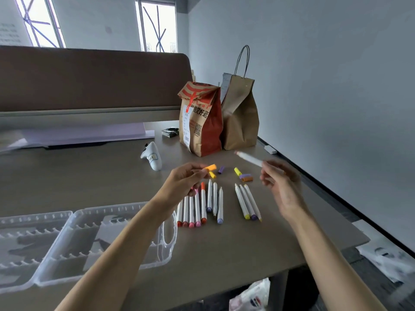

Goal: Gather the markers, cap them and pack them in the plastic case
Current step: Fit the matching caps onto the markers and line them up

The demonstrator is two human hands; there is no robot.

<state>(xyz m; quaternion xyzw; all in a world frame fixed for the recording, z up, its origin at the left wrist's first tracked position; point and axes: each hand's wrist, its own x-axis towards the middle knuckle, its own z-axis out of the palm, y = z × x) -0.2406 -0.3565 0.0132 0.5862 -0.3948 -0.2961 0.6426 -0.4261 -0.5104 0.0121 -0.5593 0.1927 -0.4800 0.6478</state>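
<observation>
Grey-brown tabletop (224, 243) runs out to a pale wall, and two paper bags (202, 122) stand at the far side, clear of where I work. My left hand (184, 182) pinches an orange cap (210, 167) between thumb and fingertips and holds it above the desk. My right hand (280, 187) grips a white marker (249, 158) by its lower barrel, with the bare tip angled up toward the cap. The two are apart, so this capping is not yet done.

Beneath my hands the other markers (247, 202) lie side by side in rows, and several show bare tips. I judge they are lined up so I can take them one at a time. Loose caps (243, 175) lie just beyond the rows, within easy reach. The clear plastic case (167, 234) lies open at my left, just beside the nearest row, probably so that packing is only a short reach.
</observation>
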